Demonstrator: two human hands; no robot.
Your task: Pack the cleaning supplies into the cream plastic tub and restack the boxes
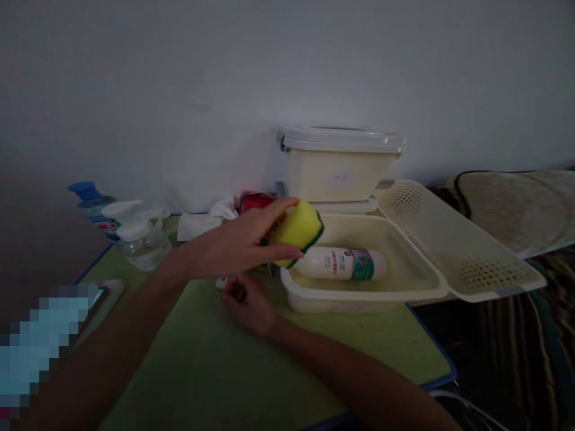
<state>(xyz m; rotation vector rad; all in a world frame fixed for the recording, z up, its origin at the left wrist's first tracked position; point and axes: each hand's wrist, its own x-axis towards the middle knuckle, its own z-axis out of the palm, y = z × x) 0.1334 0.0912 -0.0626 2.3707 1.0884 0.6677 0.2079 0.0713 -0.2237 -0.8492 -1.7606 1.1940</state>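
My left hand (238,242) grips a yellow sponge (299,230) with a dark green scouring side between thumb and fingers. The sponge is above the left rim of an uncovered cream plastic box (368,294). Inside that box a white bottle (332,263) with a teal label lies on its side. Below my left wrist, my right hand (251,304) is curled into a loose fist low over the green tabletop (202,359). I see nothing held in its fingers. Beside its fingertips is a small white object (221,283), partly hidden.
A lidded cream box (336,173) stands against the wall. Right of the uncovered box leans a perforated cream basket (467,239). At the left stand a blue-capped bottle (96,206) and a clear pump bottle (144,242). White tissue (197,226) and a red packet (256,202) lie behind my left hand.
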